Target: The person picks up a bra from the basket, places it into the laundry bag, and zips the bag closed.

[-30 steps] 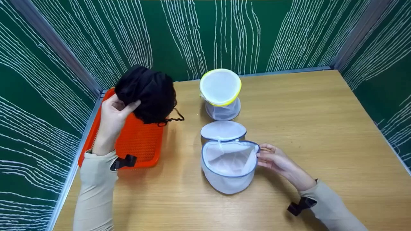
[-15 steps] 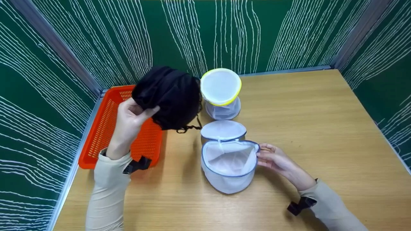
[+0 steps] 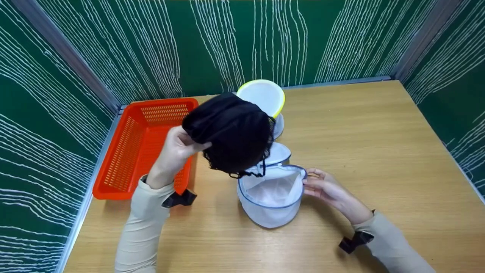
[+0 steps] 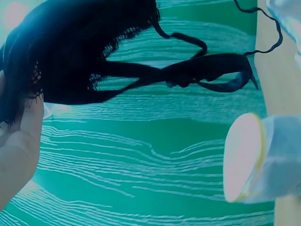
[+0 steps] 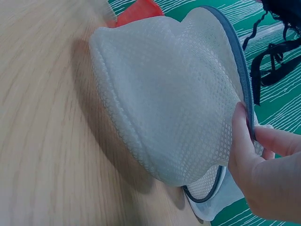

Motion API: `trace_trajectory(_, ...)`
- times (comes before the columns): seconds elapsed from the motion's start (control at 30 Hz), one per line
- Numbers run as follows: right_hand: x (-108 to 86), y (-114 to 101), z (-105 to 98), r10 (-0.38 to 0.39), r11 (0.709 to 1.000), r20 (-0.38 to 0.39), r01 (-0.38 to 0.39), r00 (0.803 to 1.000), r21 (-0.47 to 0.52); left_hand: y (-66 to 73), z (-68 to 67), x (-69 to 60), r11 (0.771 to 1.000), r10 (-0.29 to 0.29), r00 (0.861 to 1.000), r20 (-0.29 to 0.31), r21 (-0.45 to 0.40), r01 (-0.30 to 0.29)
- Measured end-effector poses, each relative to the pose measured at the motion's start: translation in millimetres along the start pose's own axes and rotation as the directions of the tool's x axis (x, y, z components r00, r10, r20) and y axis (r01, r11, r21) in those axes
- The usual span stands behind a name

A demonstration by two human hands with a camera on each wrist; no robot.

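My left hand (image 3: pixel 171 154) pinches a black lace-trimmed bra (image 3: pixel 231 132) by its near left side, thumb on top. In the head view the bra hangs above the back edge of a white mesh laundry bag (image 3: pixel 269 212) with a blue zip rim. Its thin straps dangle loose, plain in the left wrist view (image 4: pixel 207 70). The laundry bag's lid (image 3: pixel 281 151) is folded back, partly hidden by the bra, so its mouth gapes. At the right of that mouth my right hand (image 3: pixel 326 192) pinches the zip rim (image 5: pixel 247 80) between thumb and fingers.
Behind stands a second mesh bag with a yellow rim (image 3: pixel 265 93), partly covered by the bra. An orange plastic basket (image 3: pixel 125 167) sits at the left on the wooden table (image 3: pixel 360 144). Green walls (image 3: pixel 242 45) with white lines enclose the back and sides.
My left hand has carried the bra rightward from over the orange basket to above the back of the blue-rimmed laundry bag. My right hand has kept its place on the rim.
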State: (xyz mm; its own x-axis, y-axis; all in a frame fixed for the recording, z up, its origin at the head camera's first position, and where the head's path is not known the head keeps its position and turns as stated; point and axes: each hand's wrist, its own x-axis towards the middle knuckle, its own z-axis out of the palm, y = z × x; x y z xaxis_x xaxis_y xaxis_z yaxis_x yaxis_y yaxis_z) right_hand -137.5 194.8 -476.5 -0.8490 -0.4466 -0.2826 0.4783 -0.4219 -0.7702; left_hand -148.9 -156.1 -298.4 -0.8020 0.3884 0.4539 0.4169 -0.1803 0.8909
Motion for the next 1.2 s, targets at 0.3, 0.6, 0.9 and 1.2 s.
trace_trajectory(0.3,0.2,-0.8,-1.5,0.000,1.000,0.032,-0.001,0.999,0.021,-26.3,8.0,-1.2,0.995,-0.031,0.981,0.194,-0.091,0.049)
trace_trajectory(0.6,1.0,1.6,-3.7,-0.034,0.998,0.082,0.030,0.996,0.050,-50.6,11.8,-7.4,0.971,-0.156,0.950,0.271,-0.136,0.198)
trace_trajectory(0.9,1.0,2.9,-3.9,-0.046,0.997,0.102,0.039,0.994,0.072,-66.3,14.5,-10.5,0.961,-0.210,0.926,0.313,-0.111,0.255)
trace_trajectory(1.2,0.4,2.9,-2.6,-0.038,0.998,0.076,0.034,0.996,0.050,-80.8,21.5,-12.2,0.952,-0.277,0.897,0.344,-0.031,0.305)
